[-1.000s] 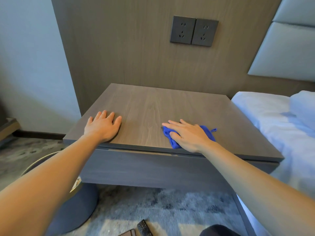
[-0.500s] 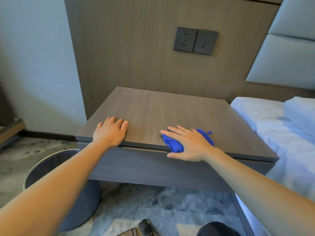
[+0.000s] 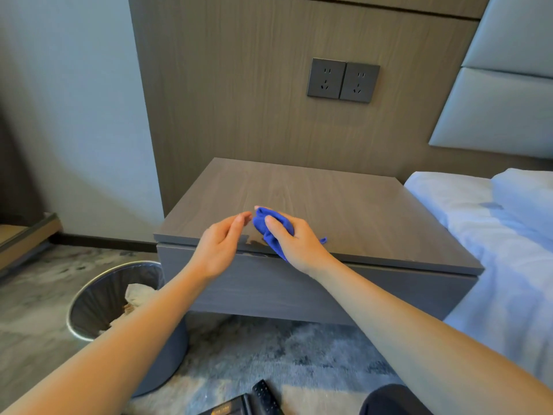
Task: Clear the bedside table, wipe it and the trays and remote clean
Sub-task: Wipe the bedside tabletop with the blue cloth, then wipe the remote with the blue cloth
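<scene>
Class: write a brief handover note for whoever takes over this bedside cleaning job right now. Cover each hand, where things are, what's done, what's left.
Right hand: grip on the bunched blue cloth, above the front edge of the bedside table.
Left hand: open, holding nothing, fingertips close to the cloth.
Remote: on the carpet, beside a dark flat item cut off by the frame.
Done: tabletop cleared.
Left: likely finish wiping the table, then wipe remote and trays; no tray clearly identifiable.

place: bedroom | cues: padded headboard [image 3: 493, 109], bed [image 3: 478, 235], bedside table [image 3: 344, 205], wall sockets [image 3: 343, 80]
</scene>
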